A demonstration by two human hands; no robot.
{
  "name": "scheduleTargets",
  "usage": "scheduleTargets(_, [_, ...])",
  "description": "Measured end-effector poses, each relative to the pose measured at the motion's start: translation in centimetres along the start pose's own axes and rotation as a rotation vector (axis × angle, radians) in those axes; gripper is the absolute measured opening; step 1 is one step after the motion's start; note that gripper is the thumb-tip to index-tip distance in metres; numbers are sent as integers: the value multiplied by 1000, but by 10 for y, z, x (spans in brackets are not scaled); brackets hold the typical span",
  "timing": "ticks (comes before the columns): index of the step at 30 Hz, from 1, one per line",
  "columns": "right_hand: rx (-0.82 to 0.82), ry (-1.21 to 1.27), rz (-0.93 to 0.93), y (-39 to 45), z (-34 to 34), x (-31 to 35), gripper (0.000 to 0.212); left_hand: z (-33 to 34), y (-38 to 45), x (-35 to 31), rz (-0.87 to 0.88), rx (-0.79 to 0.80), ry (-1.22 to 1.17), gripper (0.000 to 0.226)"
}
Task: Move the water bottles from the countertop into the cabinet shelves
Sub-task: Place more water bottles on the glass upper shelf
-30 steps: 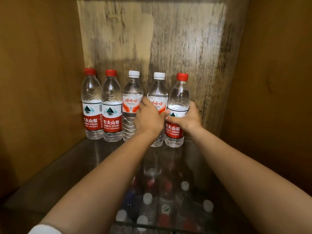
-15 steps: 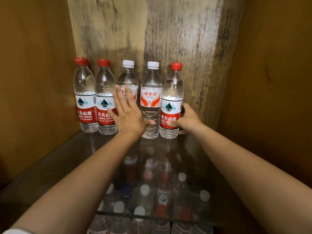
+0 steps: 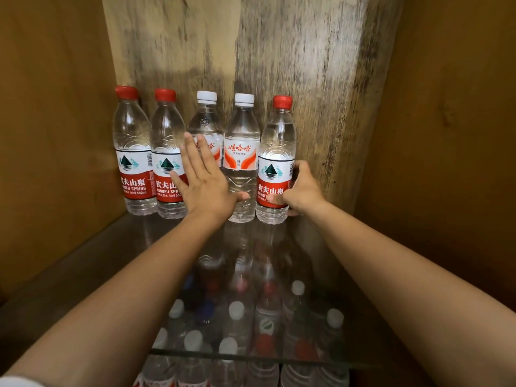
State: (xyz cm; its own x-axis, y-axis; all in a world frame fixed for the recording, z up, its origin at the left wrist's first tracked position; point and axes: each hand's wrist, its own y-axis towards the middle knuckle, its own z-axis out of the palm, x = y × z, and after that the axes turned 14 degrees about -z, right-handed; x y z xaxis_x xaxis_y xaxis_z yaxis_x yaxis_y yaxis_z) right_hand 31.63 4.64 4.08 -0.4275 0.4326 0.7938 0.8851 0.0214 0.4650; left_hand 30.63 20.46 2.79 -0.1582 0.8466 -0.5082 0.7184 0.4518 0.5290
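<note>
Five bottles upright in a row at the back of the glass shelf (image 3: 83, 263). Right hand (image 3: 303, 191) grasps the rightmost red-capped bottle (image 3: 276, 163) low on its label. Left hand (image 3: 206, 182) flat, fingers straight, in front of the middle white-capped bottle (image 3: 205, 124); contact unclear.

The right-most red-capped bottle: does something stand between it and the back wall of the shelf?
Nothing visible except the right hand itself, whose fingers wrap behind the right-most red-capped bottle. The bottle already stands on the glass shelf in line with the other four, near the back wall.
</note>
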Motion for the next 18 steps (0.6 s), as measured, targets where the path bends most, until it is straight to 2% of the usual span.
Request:
scheduleTargets(11, [-3,-26,-55,-5,5,-4,76,-4,-4,0,-13,13,56,132])
scheduleTargets(15, [28,-28,-29,-10,6,-2,73,-14,-7,-4,-43,97,82,128])
scheduleTargets(18, [94,-13,-6,-16,4,7,83,-22,-14,-5,-14,198,104,123])
